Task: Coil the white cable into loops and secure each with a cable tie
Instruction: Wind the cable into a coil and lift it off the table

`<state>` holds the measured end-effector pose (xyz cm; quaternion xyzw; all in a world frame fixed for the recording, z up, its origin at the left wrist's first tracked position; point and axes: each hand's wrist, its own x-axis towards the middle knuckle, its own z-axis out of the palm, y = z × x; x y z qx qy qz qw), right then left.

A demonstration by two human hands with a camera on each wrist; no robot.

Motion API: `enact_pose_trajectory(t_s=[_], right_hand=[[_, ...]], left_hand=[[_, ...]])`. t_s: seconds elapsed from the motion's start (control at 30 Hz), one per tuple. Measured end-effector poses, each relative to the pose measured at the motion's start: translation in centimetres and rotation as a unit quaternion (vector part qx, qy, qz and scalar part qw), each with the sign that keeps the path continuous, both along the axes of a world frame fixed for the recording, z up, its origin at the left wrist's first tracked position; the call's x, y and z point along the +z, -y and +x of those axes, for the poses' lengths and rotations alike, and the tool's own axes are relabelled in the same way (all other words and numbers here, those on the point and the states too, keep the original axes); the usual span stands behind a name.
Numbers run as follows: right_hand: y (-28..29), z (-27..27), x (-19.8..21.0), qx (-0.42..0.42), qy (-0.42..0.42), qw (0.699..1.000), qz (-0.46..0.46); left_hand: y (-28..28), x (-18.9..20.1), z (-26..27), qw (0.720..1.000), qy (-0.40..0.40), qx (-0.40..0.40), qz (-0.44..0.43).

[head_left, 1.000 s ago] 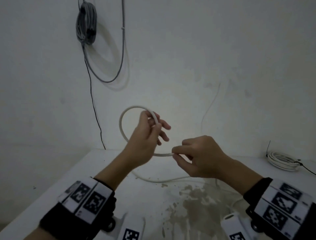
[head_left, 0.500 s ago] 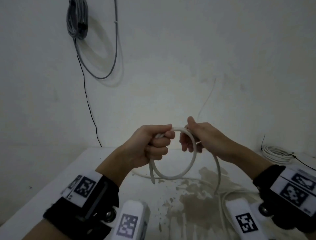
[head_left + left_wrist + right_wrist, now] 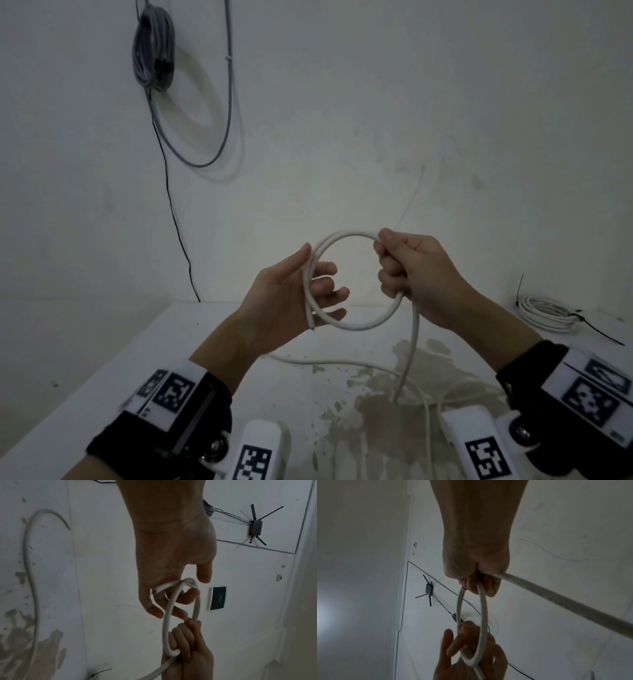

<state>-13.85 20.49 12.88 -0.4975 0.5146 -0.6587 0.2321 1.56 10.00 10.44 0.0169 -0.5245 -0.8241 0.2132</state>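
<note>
Dim, flat, greyish light throughout, soft shadows on the wall, wide-angle bending at edges, slight softness.

White cable (image 3: 356, 325), grey wall coil (image 3: 152, 51), brown-stained white table (image 3: 144, 349).

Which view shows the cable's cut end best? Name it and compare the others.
Left wrist view: the cut end lies across the left hand palm, unobstructed and close. The head view shows the end small, at the loop's lower left beside the fingers. In the right wrist view the left hand and loop leave it indistinguishable.
</note>
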Motion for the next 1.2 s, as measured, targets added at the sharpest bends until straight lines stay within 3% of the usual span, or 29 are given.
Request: enact_pose_trajectory(t_s=[0.27,0.5,0.63,0.7,0.8,0.9,0.93,1.0,1.1,1.2], right_hand=[[0.9,0.8,-1.6,-0.068,-0.007,0.998,0.016],[-0.9,0.5,-4.3,0.005,-0.011,0.994,0.107],[-1.7,-0.8,-7.9,-0.002,-0.131,0.979,0.156],[-1.6,-1.3,-9.0,-0.016,-0.201,0.97,0.137],[-0.8,-1.4,-8.9,-0.064,-0.326,0.94,0.072],[-0.2,-1.1,-7.8,-0.106,-0.473,0.874,0.024],[-0.1,-0.8,-7.4,-0.117,-0.525,0.843,-0.003],[0.1,-0.3,-6.2,-0.129,-0.61,0.779,-0.061],[0.3,0.2,-4.2,-0.12,-0.671,0.725,-0.099],[0.2,0.0,-2.4,-0.124,-0.692,0.7,-0.126]], left_hand=[[-1.6,0.0,-1.4,0.988,-0.1,0.048,0.109],[0.7,1.9,-0.2,0.963,-0.177,0.152,0.132],[2.4,3.5,1.2,0.938,-0.221,0.238,0.119],[2.6,3.8,1.3,0.93,-0.214,0.283,0.092],[2.0,3.5,0.6,0.918,-0.187,0.348,0.036],[1.1,3.0,-0.2,0.904,-0.146,0.39,-0.095],[0.8,2.6,-0.4,0.889,-0.123,0.404,-0.177],[0.2,1.5,-1.0,0.832,-0.059,0.418,-0.36],[-0.1,-0.1,-1.5,0.749,0.053,0.376,-0.542],[-0.1,-1.0,-1.7,0.737,0.113,0.313,-0.589]])
